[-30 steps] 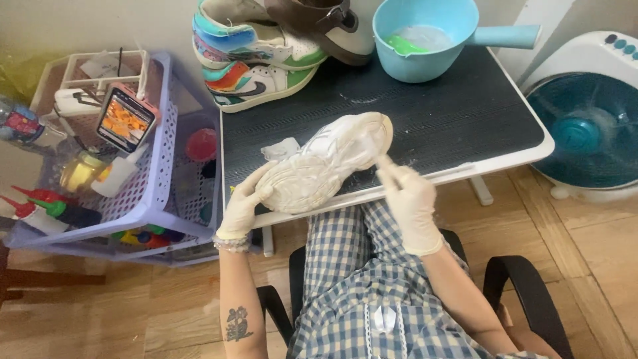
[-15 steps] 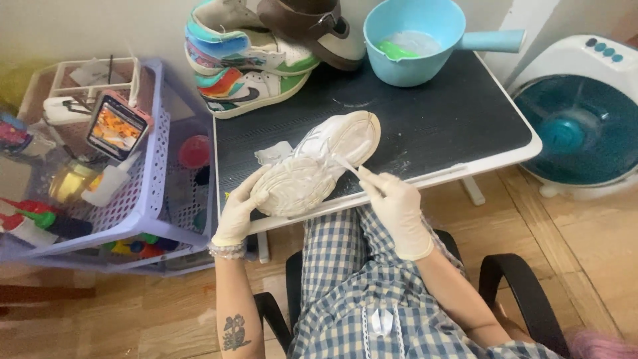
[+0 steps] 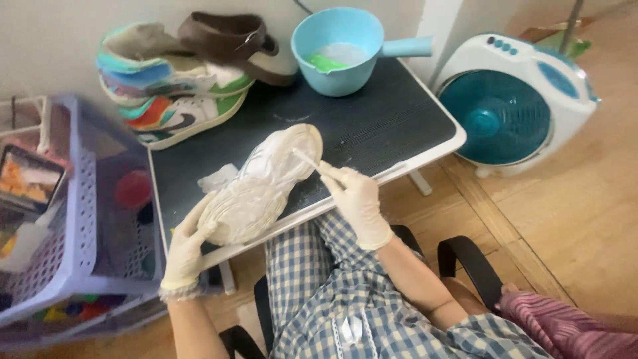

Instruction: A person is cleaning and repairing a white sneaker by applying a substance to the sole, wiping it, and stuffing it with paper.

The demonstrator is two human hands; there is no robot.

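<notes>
— Latex-thin, cream-coloured gloves cover both hands. What does the left hand (image 3: pixel 188 247) have?

— Its fingers are wrapped round the heel end of a white sneaker (image 3: pixel 261 184), which lies sole-up at the front edge of the bench (image 3: pixel 392 119), slanting away from the person. The sole is ribbed and lumpy and looks coated with pale foam, though I cannot be sure.

— And the right hand (image 3: pixel 355 199)?

— Fingers pinched closed on a slim, pale brush handle (image 3: pixel 311 161), whose far end touches the toe part of the sole. The bristles are too small to make out.

— What is the bench like?

— Dark, matte, faintly grained top with a white rounded rim. Just beside the sneaker lies a small crumpled, translucent scrap (image 3: pixel 217 178).

— Further back?

— A round, light-blue plastic ladle bowl (image 3: pixel 339 46) with a straight handle, holding something green. Next to it, a stack of multicoloured sneakers (image 3: pixel 173 100) with a brown slip-on shoe (image 3: pixel 232 40) on top.

— Off the bench?

— A lavender perforated plastic basket cart (image 3: pixel 86 199) to the left, and a white-and-teal round fan (image 3: pixel 512 106) on the wooden floor to the right.
</notes>
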